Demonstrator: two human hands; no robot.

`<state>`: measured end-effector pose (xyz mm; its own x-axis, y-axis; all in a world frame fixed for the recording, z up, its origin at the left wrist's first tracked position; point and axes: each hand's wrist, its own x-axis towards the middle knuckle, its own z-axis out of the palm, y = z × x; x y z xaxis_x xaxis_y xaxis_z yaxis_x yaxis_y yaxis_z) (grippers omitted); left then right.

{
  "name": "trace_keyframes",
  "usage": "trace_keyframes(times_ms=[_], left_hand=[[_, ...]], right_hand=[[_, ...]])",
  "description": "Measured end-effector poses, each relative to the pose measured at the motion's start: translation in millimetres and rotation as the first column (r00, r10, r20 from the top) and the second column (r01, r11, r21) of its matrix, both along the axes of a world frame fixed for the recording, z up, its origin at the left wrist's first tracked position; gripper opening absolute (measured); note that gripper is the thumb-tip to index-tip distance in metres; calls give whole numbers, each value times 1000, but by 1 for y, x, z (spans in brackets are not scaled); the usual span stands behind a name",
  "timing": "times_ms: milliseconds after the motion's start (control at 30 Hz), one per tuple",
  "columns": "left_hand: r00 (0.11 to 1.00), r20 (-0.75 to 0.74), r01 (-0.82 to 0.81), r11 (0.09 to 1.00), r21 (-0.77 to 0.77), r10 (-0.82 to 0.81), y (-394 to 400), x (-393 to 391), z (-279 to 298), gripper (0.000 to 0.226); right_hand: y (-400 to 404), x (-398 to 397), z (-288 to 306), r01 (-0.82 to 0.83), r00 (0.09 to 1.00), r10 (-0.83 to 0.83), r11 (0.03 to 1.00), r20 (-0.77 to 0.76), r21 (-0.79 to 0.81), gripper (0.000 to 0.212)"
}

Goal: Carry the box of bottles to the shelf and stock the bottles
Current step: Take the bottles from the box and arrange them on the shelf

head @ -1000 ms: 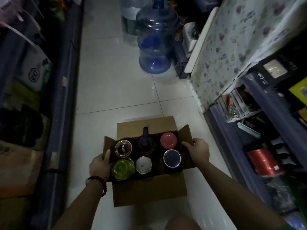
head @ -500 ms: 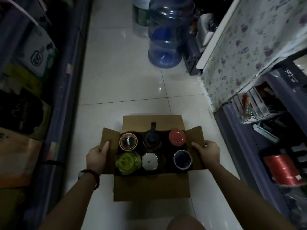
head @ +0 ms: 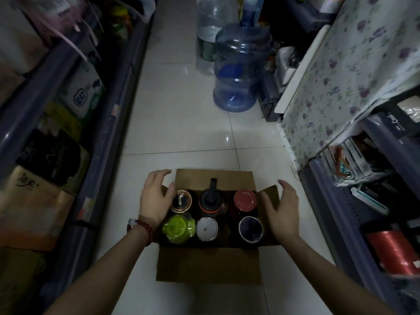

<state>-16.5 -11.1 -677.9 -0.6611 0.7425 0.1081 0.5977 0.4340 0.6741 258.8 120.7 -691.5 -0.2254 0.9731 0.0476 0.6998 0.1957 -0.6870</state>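
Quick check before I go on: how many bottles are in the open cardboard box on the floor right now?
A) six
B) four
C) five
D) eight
A: the cardboard box holds six bottle tops in two rows of three, with the red lid at the far right and the green lid at the near left.

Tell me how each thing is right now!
Box: on the floor, flaps open.
Six bottles: upright inside, all capped.
Left hand: open, over the left flap.
Right hand: open, by the right flap.
Blue water jug: standing, looks empty.
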Motion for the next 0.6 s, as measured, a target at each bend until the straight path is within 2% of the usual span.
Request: trace_keyframes(times_ms=[167, 267, 333, 467, 600], left_hand=[[945, 298, 160, 985, -65, -134, 14, 22, -18, 43], [885, 450, 148, 988, -36, -116, 9, 19, -37, 41], [820, 566, 131, 990, -43, -84, 7, 14, -44, 48], [800, 581, 278, 950, -140, -148, 7, 2, -49, 52], [824, 535, 310, 938, -154, -184, 4, 1, -55, 53]], right_hand=[[-36, -13, -17, -86, 982, 70, 992, -175, -89, 60], [-56, -7, -40, -54, 968, 21, 991, -249, -126, 56], [-68, -2, -55, -21, 966, -24, 984, -256, -175, 55], [-79, -3, -64, -62, 952, -11, 972, -306, -228, 77], [-76, -10, -65, -126, 946, 41, 962, -323, -244, 67]])
